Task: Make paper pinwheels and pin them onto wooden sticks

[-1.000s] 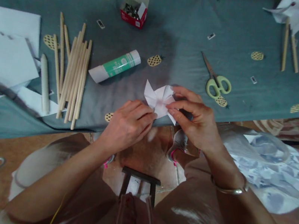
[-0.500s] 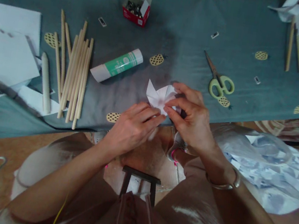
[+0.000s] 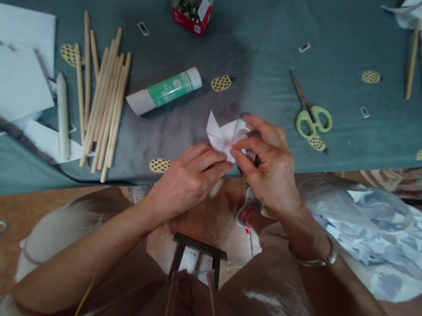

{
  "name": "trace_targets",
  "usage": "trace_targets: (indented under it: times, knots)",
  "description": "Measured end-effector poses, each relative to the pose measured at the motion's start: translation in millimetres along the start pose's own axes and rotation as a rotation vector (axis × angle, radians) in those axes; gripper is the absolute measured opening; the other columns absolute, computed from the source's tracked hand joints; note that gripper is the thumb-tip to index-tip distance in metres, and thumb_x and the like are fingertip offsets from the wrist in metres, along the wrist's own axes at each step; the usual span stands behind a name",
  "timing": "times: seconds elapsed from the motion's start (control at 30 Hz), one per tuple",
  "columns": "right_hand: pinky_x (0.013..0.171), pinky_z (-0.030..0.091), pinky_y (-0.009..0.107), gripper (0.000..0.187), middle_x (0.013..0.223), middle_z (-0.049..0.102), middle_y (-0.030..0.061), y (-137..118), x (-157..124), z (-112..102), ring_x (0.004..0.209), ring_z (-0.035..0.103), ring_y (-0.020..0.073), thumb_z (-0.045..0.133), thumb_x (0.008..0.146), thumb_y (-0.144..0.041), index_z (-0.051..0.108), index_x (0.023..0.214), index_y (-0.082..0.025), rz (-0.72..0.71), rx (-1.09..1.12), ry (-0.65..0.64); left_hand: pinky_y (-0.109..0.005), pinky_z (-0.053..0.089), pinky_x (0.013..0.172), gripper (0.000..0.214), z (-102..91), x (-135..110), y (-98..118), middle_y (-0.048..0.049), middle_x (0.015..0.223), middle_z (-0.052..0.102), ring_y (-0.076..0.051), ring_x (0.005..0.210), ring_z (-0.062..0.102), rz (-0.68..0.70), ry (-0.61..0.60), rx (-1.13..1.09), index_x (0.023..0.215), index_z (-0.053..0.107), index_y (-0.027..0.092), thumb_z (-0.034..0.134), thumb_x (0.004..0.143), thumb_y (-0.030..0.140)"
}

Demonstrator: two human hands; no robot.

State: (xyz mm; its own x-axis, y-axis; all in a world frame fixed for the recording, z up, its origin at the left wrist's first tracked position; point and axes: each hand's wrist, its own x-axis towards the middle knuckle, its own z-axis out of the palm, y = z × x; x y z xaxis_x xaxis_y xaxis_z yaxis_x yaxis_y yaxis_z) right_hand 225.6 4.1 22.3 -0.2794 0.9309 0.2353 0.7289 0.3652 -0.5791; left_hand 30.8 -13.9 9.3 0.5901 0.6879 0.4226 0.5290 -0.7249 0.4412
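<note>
A white paper pinwheel (image 3: pixel 220 135) with folded blades is held between both hands at the table's near edge. My left hand (image 3: pixel 191 176) grips its lower left side, the fingers closed together over the paper. My right hand (image 3: pixel 268 164) pinches the pinwheel near its middle with thumb and forefinger, while the other fingers curl round its right side. Parts of the blades are hidden beneath my fingers. Beyond and to the left lies a glue stick (image 3: pixel 165 91) with a green label. Green-handled scissors (image 3: pixel 309 112) lie to the right.
Several wooden sticks (image 3: pixel 105 104) lie left of the glue stick, beside white paper sheets (image 3: pixel 5 77). At the back stands an open red box (image 3: pixel 190 18) of small metal pieces. Paper pinwheels on sticks (image 3: pixel 418 52) lie far right. A plastic bag (image 3: pixel 379 233) of paper pieces sits below the table.
Both hands keep the same hold on the pinwheel. Only a very slight shift of the whole view shows.
</note>
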Motion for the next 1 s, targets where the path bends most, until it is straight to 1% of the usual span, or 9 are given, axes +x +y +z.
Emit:
trace_targets:
  times: [0.23, 0.43, 0.6, 0.7, 0.8, 0.9, 1.0]
  knots:
    - [0.105, 0.049, 0.055, 0.013, 0.135, 0.062, 0.0012, -4.4, 0.3, -3.7, 0.124, 0.056, 0.0281, 0.062, 0.090, -0.022, 0.068, 0.092, -0.033, 0.028, -0.035, -0.028, -0.033, 0.056, 0.079, 0.020, -0.8, 1.0, 0.7, -0.0109, 0.099, 0.070, -0.020, 0.090, 0.062, 0.017, 0.017, 0.001, 0.108, 0.066, 0.011, 0.052, 0.094, 0.011]
    - [0.104, 0.048, 0.057, 0.013, 0.136, 0.061, 0.0016, -2.1, -0.6, -1.8, 0.125, 0.056, 0.0305, 0.063, 0.089, -0.025, 0.069, 0.097, -0.034, 0.029, -0.006, -0.019, -0.034, 0.056, 0.081, 0.021, -1.4, 0.2, 1.4, -0.0095, 0.101, 0.070, -0.019, 0.091, 0.062, 0.003, -0.013, 0.007, 0.109, 0.066, 0.014, 0.051, 0.096, 0.012]
    - [0.106, 0.047, 0.057, 0.017, 0.136, 0.061, -0.0006, -1.4, -0.8, -1.6, 0.125, 0.055, 0.0304, 0.061, 0.090, -0.025, 0.069, 0.099, -0.036, 0.040, -0.006, -0.042, -0.034, 0.057, 0.079, 0.020, -0.7, 0.2, 1.6, -0.0083, 0.100, 0.070, -0.019, 0.091, 0.063, 0.001, -0.007, 0.015, 0.108, 0.066, 0.015, 0.051, 0.096, 0.012]
    - [0.105, 0.047, 0.058, 0.014, 0.136, 0.061, 0.0002, -1.4, -0.9, -2.1, 0.125, 0.056, 0.0311, 0.061, 0.090, -0.027, 0.069, 0.099, -0.035, 0.027, -0.008, -0.038, -0.034, 0.057, 0.079, 0.020, -0.3, 0.1, 2.1, -0.0091, 0.100, 0.070, -0.019, 0.091, 0.062, 0.011, 0.000, 0.019, 0.108, 0.066, 0.014, 0.051, 0.096, 0.012]
    - [0.106, 0.048, 0.055, 0.014, 0.137, 0.060, 0.0007, -2.2, -0.9, -2.9, 0.126, 0.055, 0.0284, 0.059, 0.092, -0.026, 0.068, 0.098, -0.034, 0.029, -0.018, -0.051, -0.034, 0.056, 0.079, 0.019, -0.3, -0.2, 2.5, -0.0104, 0.099, 0.070, -0.020, 0.091, 0.062, 0.031, 0.006, 0.028, 0.108, 0.066, 0.012, 0.051, 0.096, 0.012]
    - [0.106, 0.050, 0.053, 0.013, 0.136, 0.060, -0.0005, -2.9, -0.7, -3.4, 0.126, 0.055, 0.0264, 0.061, 0.091, -0.025, 0.067, 0.096, -0.035, 0.033, -0.023, -0.051, -0.035, 0.056, 0.079, 0.020, -0.3, -0.6, 2.7, -0.0098, 0.099, 0.070, -0.020, 0.091, 0.062, 0.022, -0.004, 0.022, 0.109, 0.066, 0.013, 0.050, 0.096, 0.013]
    - [0.104, 0.050, 0.057, 0.013, 0.135, 0.061, -0.0008, -2.1, -0.6, -3.1, 0.125, 0.056, 0.0281, 0.063, 0.090, -0.026, 0.067, 0.097, -0.036, 0.020, -0.029, -0.042, -0.035, 0.055, 0.080, 0.020, -0.2, -0.5, 2.6, -0.0093, 0.099, 0.070, -0.020, 0.092, 0.061, 0.020, -0.008, 0.023, 0.108, 0.066, 0.014, 0.051, 0.096, 0.013]
